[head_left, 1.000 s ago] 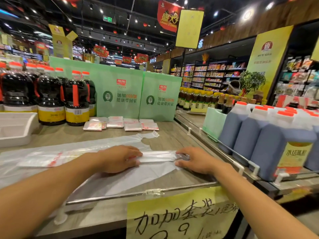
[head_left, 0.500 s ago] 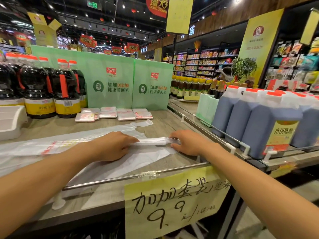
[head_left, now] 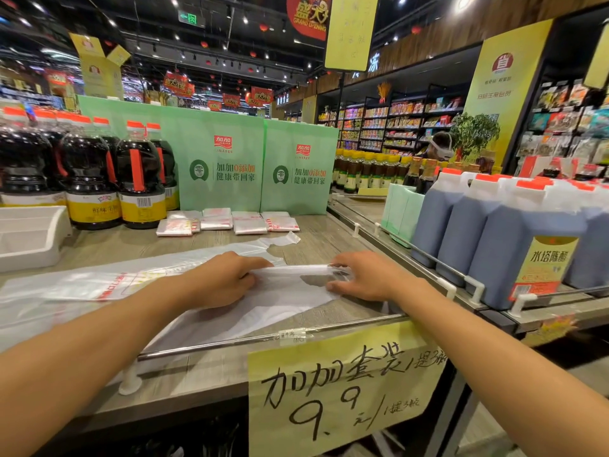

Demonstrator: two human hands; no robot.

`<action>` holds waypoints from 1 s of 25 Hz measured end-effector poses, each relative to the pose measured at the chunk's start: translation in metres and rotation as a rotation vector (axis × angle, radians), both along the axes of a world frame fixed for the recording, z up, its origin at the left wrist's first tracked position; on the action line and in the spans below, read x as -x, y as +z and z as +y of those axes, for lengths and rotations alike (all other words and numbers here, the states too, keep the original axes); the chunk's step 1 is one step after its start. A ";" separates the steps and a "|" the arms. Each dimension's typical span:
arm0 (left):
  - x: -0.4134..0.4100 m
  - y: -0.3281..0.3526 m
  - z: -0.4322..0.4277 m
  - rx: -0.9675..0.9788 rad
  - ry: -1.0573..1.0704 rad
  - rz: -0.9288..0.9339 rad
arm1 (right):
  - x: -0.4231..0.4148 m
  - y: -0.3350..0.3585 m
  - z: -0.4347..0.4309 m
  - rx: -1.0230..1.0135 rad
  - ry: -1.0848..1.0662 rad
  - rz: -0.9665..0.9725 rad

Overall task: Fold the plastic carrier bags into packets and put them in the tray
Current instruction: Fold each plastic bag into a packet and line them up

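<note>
Carrier bag (head_left: 273, 311) near yellow "9.9" sign (head_left: 342, 394)

We note dark soy-sauce bottles (head_left: 138, 179) at the bench's (head_left: 329, 245) back left, two green display boards (head_left: 224, 166) beside them, blue-grey vinegar jugs (head_left: 514, 245) at right, and a yellow handwritten price sign (head_left: 342, 390) in front.

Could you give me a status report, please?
Both pinching: left hand, right hand, on carrier bag fold. Not yet a packet. Nothing blocks the tray, far left.

Clear bag (head_left: 82, 291) flat w/ right end lifted; packets (head_left: 227, 222) behind; white tray (head_left: 29, 255) far left.
</note>
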State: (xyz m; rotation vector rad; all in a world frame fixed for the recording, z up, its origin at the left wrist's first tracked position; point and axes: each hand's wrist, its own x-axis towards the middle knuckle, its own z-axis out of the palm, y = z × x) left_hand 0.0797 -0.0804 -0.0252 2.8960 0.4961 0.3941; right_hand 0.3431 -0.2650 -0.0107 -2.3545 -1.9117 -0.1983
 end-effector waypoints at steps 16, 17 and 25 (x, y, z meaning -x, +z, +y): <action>0.003 -0.005 0.005 0.100 0.013 0.273 | -0.016 -0.005 0.001 0.028 -0.182 -0.163; 0.004 -0.006 0.006 0.101 -0.003 0.281 | -0.015 -0.003 0.000 0.019 -0.177 -0.160; 0.041 0.013 0.031 0.126 -0.012 0.352 | -0.019 0.008 0.001 -0.179 -0.038 -0.308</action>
